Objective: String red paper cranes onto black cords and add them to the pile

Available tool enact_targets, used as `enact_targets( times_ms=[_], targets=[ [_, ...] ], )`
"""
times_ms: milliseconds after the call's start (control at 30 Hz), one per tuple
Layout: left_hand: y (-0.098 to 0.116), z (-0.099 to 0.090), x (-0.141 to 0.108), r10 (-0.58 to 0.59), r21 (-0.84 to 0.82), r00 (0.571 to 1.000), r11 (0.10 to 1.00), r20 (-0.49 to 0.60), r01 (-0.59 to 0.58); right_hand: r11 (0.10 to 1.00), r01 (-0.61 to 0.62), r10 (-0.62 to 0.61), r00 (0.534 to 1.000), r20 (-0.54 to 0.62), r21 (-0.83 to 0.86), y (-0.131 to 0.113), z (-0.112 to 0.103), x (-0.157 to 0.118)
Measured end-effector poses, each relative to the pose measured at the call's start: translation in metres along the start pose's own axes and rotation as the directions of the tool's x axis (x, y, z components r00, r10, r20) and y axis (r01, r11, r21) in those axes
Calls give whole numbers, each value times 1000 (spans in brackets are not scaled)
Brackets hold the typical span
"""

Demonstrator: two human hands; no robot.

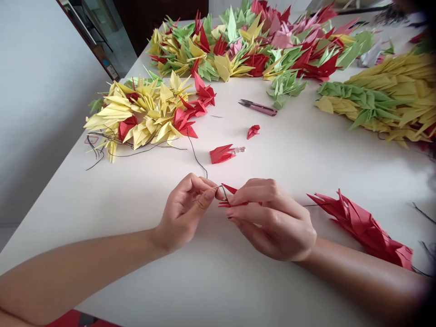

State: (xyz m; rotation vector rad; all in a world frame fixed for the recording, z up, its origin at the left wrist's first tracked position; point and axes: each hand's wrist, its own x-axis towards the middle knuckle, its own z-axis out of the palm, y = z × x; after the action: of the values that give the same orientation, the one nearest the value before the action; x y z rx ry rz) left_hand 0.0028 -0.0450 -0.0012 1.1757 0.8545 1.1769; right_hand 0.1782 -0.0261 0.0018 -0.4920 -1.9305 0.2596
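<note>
Near the middle of the white table, my left hand (185, 211) pinches a thin dark thread (196, 156), with what looks like a needle at its fingertips. My right hand (272, 218) is closed on a small red folded paper piece (229, 188), mostly hidden by the fingers. A loop of thread runs between the two hands, whose fingertips almost meet. Beyond them lie a red folded piece (222, 154) with a printed tip and a smaller red piece (253, 131). A strung red paper bundle (366, 225) rests beside my right forearm.
Pink-handled thread snips (260, 108) lie farther back. Yellow and red paper clusters (146, 109) with loose dark threads sit at the left. A mixed heap of folded paper (235, 50) spans the table's back, and yellow and green strung bundles (391, 91) lie at the right.
</note>
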Motion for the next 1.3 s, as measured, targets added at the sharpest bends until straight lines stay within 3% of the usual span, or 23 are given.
enact_targets(
  times_ms=[133, 367, 767, 1300],
  targets=[
    [1, 1, 1, -10, -12, 1000, 1000, -12, 10, 996, 70, -73, 996, 53, 60, 1, 3, -4],
    [1, 1, 1, -24, -44, 999, 999, 23, 25, 998, 28, -32, 996, 82, 49, 1, 4, -7],
    [-1, 1, 1, 32, -30, 999, 999, 34, -31, 968, -250, 251, 967, -33, 38, -2, 3, -4],
    [-2, -1, -1, -26, -96, 987, 995, 161, 42, 960, -279, 280, 959, -49, 27, 2, 5, -7]
  ],
)
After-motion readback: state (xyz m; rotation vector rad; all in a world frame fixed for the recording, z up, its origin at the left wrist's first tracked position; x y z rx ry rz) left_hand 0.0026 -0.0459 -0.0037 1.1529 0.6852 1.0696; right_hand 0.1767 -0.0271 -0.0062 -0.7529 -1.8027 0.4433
